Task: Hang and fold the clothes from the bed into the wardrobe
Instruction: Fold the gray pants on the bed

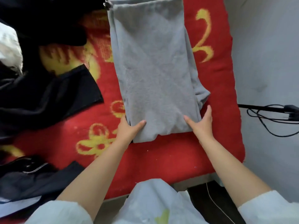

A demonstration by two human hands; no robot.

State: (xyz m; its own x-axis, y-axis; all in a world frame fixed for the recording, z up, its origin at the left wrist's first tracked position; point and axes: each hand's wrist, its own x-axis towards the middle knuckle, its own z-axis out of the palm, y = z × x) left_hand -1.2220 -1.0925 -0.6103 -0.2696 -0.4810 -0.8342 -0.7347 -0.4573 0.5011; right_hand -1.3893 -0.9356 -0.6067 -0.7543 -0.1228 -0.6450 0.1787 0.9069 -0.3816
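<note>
A grey garment [153,70], folded into a long strip, lies flat on the red blanket [163,157] of the bed and runs away from me. My left hand [127,131] grips its near left corner, thumb on top and fingers hidden under the cloth. My right hand [202,125] holds the near right edge, with the thumb on top and the fingers stretched along the side. The wardrobe is not in view.
Black clothes [48,97] are heaped on the left of the bed, and a dark garment [32,180] with a buckle lies at the near left. A black cable [267,117] trails over the grey floor right of the bed.
</note>
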